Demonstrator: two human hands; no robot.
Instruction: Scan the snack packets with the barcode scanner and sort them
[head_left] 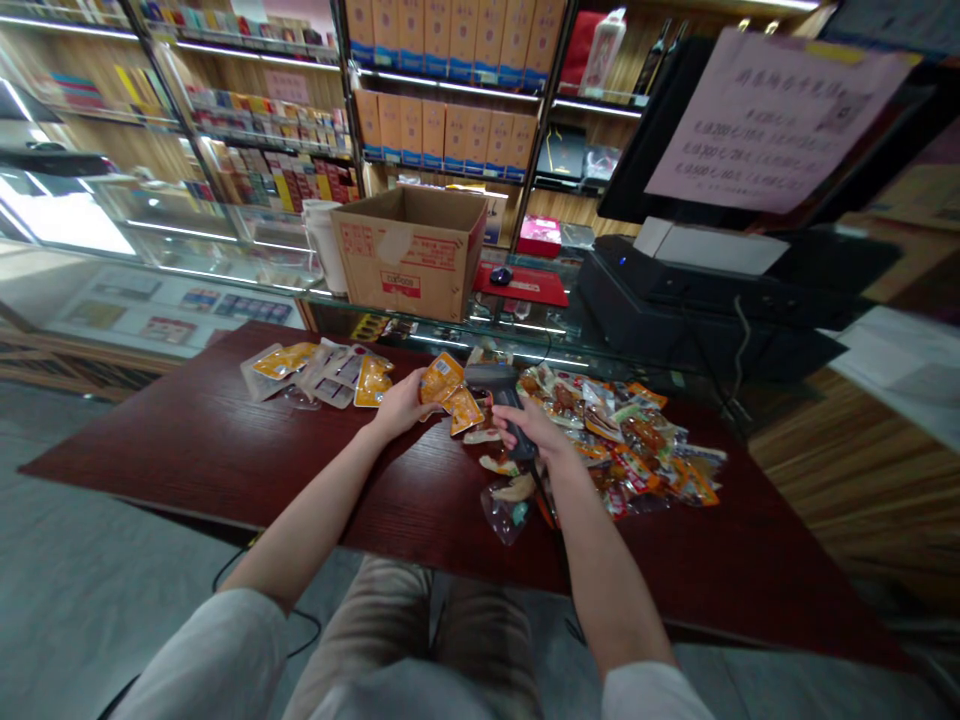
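My left hand (pixel 405 405) is closed on an orange snack packet (pixel 442 377), held a little above the table with a barcode facing up. Another orange packet (pixel 464 411) hangs or lies just below it; whether my fingers also hold that one I cannot tell. In my right hand (pixel 531 425), fingers wrapped round its grip, is a black barcode scanner (pixel 491 378), its head turned toward the packet. To the left lies a small group of orange and silver packets (pixel 330 372). A large heap of clear-wrapped snack packets (pixel 637 440) spreads to the right, partly behind my right hand.
An open cardboard box (pixel 409 255) stands on the glass counter behind the dark red table (pixel 262 460). A monitor with a pink paper sign (pixel 780 120) rises at the back right. The scanner's cable (pixel 551 500) runs beside my right forearm. Stocked shelves line the back wall.
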